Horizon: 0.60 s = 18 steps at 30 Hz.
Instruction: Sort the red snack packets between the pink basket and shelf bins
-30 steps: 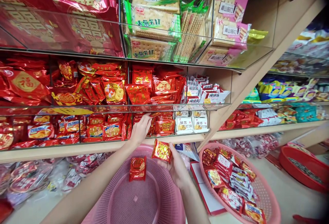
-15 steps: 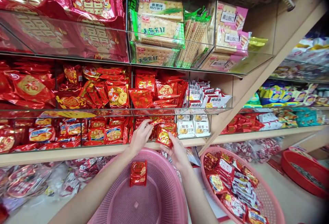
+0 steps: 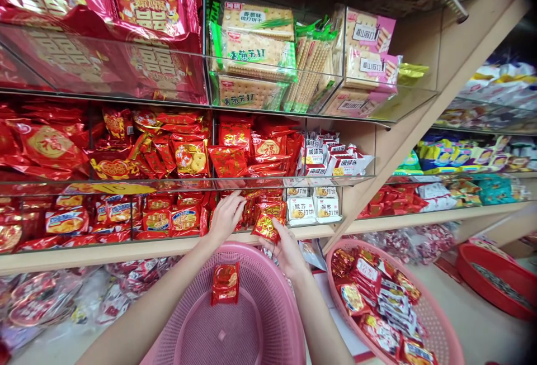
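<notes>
My right hand (image 3: pixel 285 247) is closed on a shiny red snack packet (image 3: pixel 267 222) with yellow print, at the front edge of the lower shelf. To its left, my left hand (image 3: pixel 226 217) reaches into the compartment of red packets; its fingertips touch or overlap them, and whether they grip one is unclear. Below both hands stands a pink mesh basket (image 3: pixel 277 309), where one red packet (image 3: pixel 225 284) lies near the back wall.
A second pink basket (image 3: pixel 440 331) with mixed packets stands at the right, and a red bowl (image 3: pixel 482 292) is beyond it. Clear-fronted shelves (image 3: pixel 84 253) span the view. Green cracker packs (image 3: pixel 251 52) fill an upper compartment. Bagged goods (image 3: pixel 46 298) lie below.
My left hand has shifted slightly left and up. My right hand and its packet have moved a little left. The view has shifted slightly.
</notes>
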Motion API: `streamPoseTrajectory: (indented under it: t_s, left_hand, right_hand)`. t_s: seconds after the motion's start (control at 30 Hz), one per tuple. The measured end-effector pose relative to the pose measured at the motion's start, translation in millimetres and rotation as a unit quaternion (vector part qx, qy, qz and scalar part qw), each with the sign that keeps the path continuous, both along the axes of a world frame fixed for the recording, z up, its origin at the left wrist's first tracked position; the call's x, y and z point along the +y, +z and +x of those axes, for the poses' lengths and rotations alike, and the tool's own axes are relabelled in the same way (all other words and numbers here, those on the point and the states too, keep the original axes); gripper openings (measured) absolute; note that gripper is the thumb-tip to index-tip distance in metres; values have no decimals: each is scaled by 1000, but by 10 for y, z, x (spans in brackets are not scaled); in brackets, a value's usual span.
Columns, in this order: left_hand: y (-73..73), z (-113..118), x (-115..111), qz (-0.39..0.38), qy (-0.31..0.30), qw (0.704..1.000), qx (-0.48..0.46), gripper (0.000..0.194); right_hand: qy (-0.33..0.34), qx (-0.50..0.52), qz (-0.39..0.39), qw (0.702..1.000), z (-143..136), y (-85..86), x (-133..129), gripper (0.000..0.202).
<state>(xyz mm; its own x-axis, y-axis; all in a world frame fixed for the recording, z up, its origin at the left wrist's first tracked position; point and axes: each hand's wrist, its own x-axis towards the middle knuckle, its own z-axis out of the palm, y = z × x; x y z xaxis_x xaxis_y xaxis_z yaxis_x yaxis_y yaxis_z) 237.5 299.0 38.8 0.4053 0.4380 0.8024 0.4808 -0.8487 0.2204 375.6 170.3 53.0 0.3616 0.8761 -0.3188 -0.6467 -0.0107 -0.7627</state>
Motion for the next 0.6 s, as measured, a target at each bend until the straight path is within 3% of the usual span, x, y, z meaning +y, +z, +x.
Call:
streamPoseTrajectory:
  t_s: [0.6]
  left_hand:
    - [75,22,22,51,-17,998,-17,18]
  right_hand:
    - [11,-14,18,1000,53,-46,15,29]
